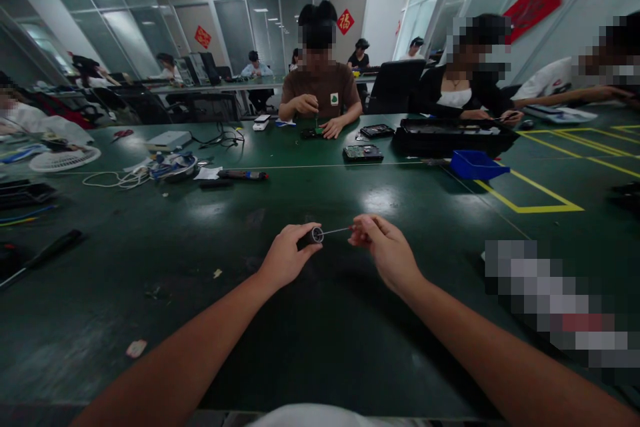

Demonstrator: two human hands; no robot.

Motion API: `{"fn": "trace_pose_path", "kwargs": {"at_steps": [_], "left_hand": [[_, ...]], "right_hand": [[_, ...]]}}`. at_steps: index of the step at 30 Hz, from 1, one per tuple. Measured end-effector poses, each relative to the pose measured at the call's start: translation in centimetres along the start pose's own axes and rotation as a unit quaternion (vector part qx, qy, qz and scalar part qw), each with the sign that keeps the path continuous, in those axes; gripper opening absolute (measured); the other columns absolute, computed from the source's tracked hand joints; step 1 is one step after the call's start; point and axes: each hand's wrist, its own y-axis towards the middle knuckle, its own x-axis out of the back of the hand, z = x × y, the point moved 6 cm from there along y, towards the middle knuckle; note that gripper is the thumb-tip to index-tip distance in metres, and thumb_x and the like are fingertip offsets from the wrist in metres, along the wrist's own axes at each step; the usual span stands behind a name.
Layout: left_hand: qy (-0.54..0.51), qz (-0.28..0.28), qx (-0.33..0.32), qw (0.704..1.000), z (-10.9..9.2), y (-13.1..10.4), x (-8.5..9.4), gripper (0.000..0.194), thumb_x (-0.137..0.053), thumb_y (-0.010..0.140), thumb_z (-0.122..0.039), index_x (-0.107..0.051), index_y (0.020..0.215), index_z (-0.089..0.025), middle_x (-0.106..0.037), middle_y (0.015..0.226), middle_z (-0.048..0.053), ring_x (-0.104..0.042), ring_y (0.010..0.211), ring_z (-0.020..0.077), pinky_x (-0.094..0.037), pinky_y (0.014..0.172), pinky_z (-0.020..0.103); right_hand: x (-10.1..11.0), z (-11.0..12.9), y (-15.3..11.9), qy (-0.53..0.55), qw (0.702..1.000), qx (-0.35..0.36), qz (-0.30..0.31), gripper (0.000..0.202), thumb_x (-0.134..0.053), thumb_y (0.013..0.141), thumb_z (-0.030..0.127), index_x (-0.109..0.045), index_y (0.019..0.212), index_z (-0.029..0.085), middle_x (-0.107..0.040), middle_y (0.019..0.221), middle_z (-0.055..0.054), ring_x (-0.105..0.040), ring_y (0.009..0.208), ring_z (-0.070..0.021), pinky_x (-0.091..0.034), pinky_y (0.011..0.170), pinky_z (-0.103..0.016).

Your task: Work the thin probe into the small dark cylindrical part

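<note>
My left hand (290,255) grips a small dark cylinder (317,235) between thumb and fingers, its round, light-rimmed end turned toward the right. My right hand (383,243) pinches a screwdriver with a thin metal shaft (337,231); a bit of red shows at the fingers. The shaft's tip reaches the cylinder's rimmed end, though how far in it goes I cannot tell. Both hands are over the middle of the dark green table (300,347).
Left lies a long black-handled tool (55,247); farther off are a dark pen-shaped tool (245,175) and coiled cable (125,178). A blue tray (477,165) and a long black housing (450,137) stand at the back right. Across the table, a co-worker (323,90) handles a circuit board.
</note>
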Motion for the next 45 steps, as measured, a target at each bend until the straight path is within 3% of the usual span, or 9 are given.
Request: {"fn": "trace_pose_path", "kwargs": {"at_steps": [3, 6, 16, 25, 28, 33, 36, 39, 45], "left_hand": [[-0.006, 0.008, -0.016, 1.000, -0.3, -0.1, -0.2, 0.041, -0.070, 0.088, -0.022, -0.065, 0.128, -0.029, -0.070, 0.122, 0.004, -0.059, 0.118, 0.0256, -0.044, 0.104, 0.043], [-0.006, 0.004, -0.022, 1.000, -0.4, -0.1, -0.2, 0.040, -0.070, 0.088, -0.022, -0.065, 0.128, -0.029, -0.070, 0.122, 0.003, -0.058, 0.118, 0.0252, -0.044, 0.104, 0.042], [0.011, 0.007, -0.020, 1.000, -0.7, 0.0, -0.1, 0.041, -0.072, 0.088, -0.020, -0.064, 0.128, -0.024, -0.070, 0.118, 0.004, -0.059, 0.114, 0.0235, -0.045, 0.102, 0.040], [0.014, 0.014, -0.022, 1.000, -0.5, -0.1, -0.3, 0.041, -0.072, 0.088, -0.021, -0.065, 0.128, -0.027, -0.071, 0.114, 0.003, -0.060, 0.109, 0.0234, -0.047, 0.097, 0.039], [0.013, 0.015, -0.016, 1.000, -0.7, -0.1, -0.2, 0.041, -0.073, 0.087, -0.019, -0.066, 0.127, -0.026, -0.072, 0.114, 0.003, -0.060, 0.110, 0.0234, -0.047, 0.098, 0.039], [0.011, 0.012, -0.016, 1.000, -0.7, 0.0, -0.3, 0.041, -0.071, 0.088, -0.018, -0.065, 0.128, -0.026, -0.071, 0.116, 0.004, -0.061, 0.111, 0.0234, -0.047, 0.099, 0.040], [0.012, 0.012, -0.016, 1.000, -0.4, 0.0, -0.3, 0.040, -0.071, 0.088, -0.018, -0.066, 0.127, -0.026, -0.071, 0.117, 0.004, -0.060, 0.112, 0.0236, -0.047, 0.100, 0.040], [0.012, 0.016, -0.019, 1.000, -0.3, 0.0, -0.5, 0.040, -0.072, 0.088, -0.020, -0.066, 0.127, -0.027, -0.071, 0.118, 0.003, -0.060, 0.113, 0.0238, -0.047, 0.100, 0.040], [0.012, 0.005, -0.022, 1.000, -0.5, 0.0, -0.3, 0.039, -0.071, 0.088, -0.019, -0.066, 0.126, -0.026, -0.071, 0.117, 0.003, -0.061, 0.113, 0.0233, -0.047, 0.101, 0.040]], "right_hand": [[0.2, -1.4, 0.2, 0.093, 0.990, -0.102, -0.023, 0.031, -0.068, 0.085, 0.050, -0.066, 0.085, 0.019, -0.064, 0.069, -0.002, -0.062, 0.063, -0.0174, -0.056, 0.070, -0.038], [0.1, -2.0, 0.2, 0.148, 0.975, -0.166, -0.007, 0.029, -0.067, 0.087, 0.046, -0.064, 0.079, 0.019, -0.059, 0.063, 0.000, -0.056, 0.055, -0.0148, -0.058, 0.071, -0.039], [0.6, -0.7, 0.4, 0.053, 0.998, -0.014, -0.026, 0.034, -0.072, 0.081, 0.054, -0.066, 0.087, 0.021, -0.065, 0.072, 0.000, -0.062, 0.065, -0.0154, -0.056, 0.068, -0.033], [0.3, 1.9, -0.4, -0.143, 0.986, 0.090, 0.007, 0.031, -0.062, 0.092, 0.050, -0.069, 0.087, 0.020, -0.063, 0.065, 0.000, -0.058, 0.060, -0.0155, -0.046, 0.060, -0.030], [0.3, 2.2, -0.8, -0.183, 0.977, 0.104, 0.013, 0.027, -0.063, 0.091, 0.046, -0.070, 0.088, 0.020, -0.063, 0.064, 0.000, -0.059, 0.060, -0.0161, -0.045, 0.059, -0.030], [-0.1, 2.4, -1.4, -0.145, 0.979, 0.137, 0.036, 0.015, -0.056, 0.094, 0.034, -0.065, 0.098, 0.023, -0.067, 0.081, -0.001, -0.064, 0.075, -0.0182, -0.049, 0.070, -0.032], [-0.4, 2.4, -1.5, -0.188, 0.972, 0.135, 0.045, 0.021, -0.052, 0.097, 0.039, -0.064, 0.091, 0.023, -0.062, 0.071, 0.001, -0.059, 0.066, -0.0166, -0.046, 0.064, -0.031], [-0.2, 2.3, -1.5, -0.229, 0.966, 0.122, 0.015, 0.030, -0.047, 0.100, 0.044, -0.065, 0.090, 0.023, -0.056, 0.064, 0.002, -0.053, 0.057, -0.0153, -0.041, 0.057, -0.030], [0.1, 1.8, -1.4, -0.126, 0.985, 0.115, 0.000, 0.018, -0.054, 0.095, 0.035, -0.060, 0.110, 0.026, -0.065, 0.081, 0.001, -0.061, 0.073, -0.0174, -0.048, 0.069, -0.033]]}}
